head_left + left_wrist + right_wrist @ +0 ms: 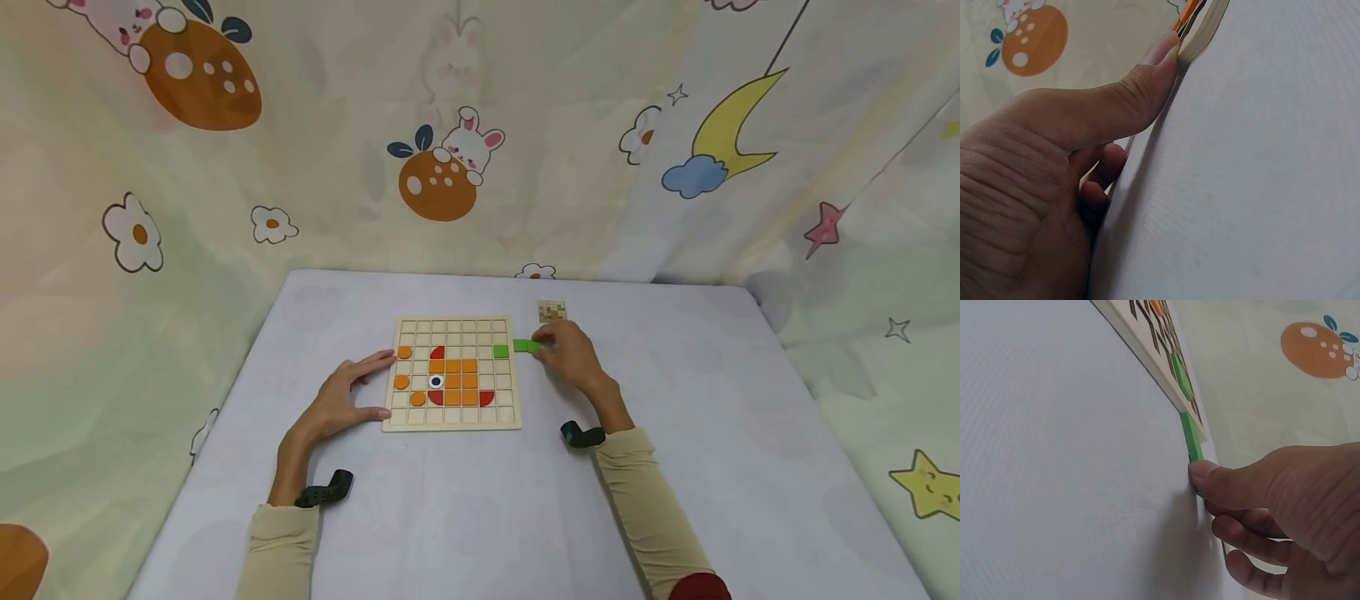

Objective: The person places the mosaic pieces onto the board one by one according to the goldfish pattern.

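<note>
A wooden grid board point(453, 417) lies mid-table, carrying orange squares and discs, red half-discs, an eye piece and one green square point(501, 351). My left hand point(384, 385) rests at the board's left edge, forefinger stretched to the upper part and thumb against the lower corner. In the left wrist view the thumb point(1147, 81) presses on the board's rim point(1200, 31). My right hand point(542, 346) pinches a flat green piece point(525, 346) lying on the table just off the board's right edge. The right wrist view shows the thumb point(1210, 478) on that green piece point(1190, 434).
A small pattern card point(552, 311) lies behind the right hand. The table is covered in a pale lilac cloth point(712, 400). Printed curtains point(450, 167) close it in at the back and on both sides.
</note>
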A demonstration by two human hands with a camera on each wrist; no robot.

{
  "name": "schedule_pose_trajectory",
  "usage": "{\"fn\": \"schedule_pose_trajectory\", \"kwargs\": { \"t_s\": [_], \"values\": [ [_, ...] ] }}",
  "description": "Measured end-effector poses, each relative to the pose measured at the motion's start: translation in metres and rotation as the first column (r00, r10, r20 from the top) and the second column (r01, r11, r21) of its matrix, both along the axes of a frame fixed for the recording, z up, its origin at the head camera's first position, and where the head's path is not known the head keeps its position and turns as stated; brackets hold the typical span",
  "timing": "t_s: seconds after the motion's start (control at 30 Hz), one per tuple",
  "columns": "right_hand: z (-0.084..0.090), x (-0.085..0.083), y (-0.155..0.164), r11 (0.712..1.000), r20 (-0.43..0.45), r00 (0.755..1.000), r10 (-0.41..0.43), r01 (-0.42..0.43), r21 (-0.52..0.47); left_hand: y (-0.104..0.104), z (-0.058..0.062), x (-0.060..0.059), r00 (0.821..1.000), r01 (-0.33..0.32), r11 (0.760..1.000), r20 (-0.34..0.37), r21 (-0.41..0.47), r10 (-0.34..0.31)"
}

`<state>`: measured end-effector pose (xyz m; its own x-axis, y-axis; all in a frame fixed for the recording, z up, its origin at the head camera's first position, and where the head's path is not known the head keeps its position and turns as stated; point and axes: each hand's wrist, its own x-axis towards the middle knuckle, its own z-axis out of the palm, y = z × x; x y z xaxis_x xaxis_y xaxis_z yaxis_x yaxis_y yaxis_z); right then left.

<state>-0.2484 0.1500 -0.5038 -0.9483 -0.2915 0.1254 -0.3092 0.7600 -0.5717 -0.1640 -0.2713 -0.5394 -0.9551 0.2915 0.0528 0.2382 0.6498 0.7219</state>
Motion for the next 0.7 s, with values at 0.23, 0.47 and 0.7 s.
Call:
{"fn": "schedule_pose_trajectory", "kwargs": {
  "t_s": [0.23,0.47,0.7],
  "values": [
    [0.002,0.0,-0.001,1.0,-0.039,0.999,-0.018,0.018,0.001,0.0,0.001,0.0,1.0,0.003,1.0,-0.005,-0.009,-0.003],
    [0.005,0.001,-0.006,1.0,-0.069,0.998,0.0,0.0,-0.004,0.0,0.0,0.0,1.0,0.017,1.0,-0.021,-0.003,-0.017],
    [0.005,0.004,-0.012,0.999,-0.08,0.997,0.022,-0.024,-0.021,0.001,0.0,-0.001,1.0,0.021,1.0,-0.019,-0.002,-0.021]
  ]
}}
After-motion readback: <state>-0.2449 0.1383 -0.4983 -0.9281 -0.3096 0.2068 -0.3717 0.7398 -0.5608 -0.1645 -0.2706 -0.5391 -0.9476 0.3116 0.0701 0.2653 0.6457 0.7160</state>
